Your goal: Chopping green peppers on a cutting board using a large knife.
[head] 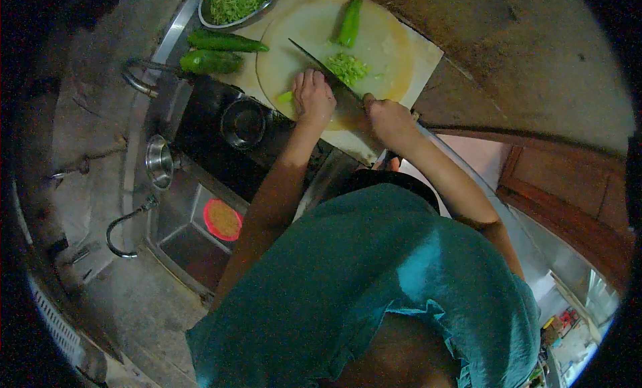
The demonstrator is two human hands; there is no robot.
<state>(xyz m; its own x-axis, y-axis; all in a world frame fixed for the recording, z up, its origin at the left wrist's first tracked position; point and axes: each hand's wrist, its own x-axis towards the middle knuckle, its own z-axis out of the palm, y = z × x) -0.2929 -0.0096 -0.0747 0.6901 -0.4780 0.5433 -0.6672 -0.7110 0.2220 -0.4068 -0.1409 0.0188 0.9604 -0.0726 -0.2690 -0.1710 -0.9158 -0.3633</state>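
Observation:
My right hand (393, 121) grips a wide-bladed kitchen knife (346, 98), its tip pointing to the upper left across a round cutting board (396, 52). Beside the blade, my left hand (315, 98) has curled fingers pressing down on a green pepper piece (285, 97), most of which they cover. Chopped green bits (347, 68) lie in a small heap on the far side of the knife. Farther back on the board rests a longer green pepper (350, 24). Whether the edge touches the pepper under my fingers is hard to tell.
Two whole green peppers (228, 40) lie left of the board, near a metal bowl (199, 9) of shredded greens. Double sinks hold a dark round bowl (243, 125) and a red-rimmed strainer (223, 219). A steel bowl (159, 162) and curved faucets (138, 82) line the sink edge.

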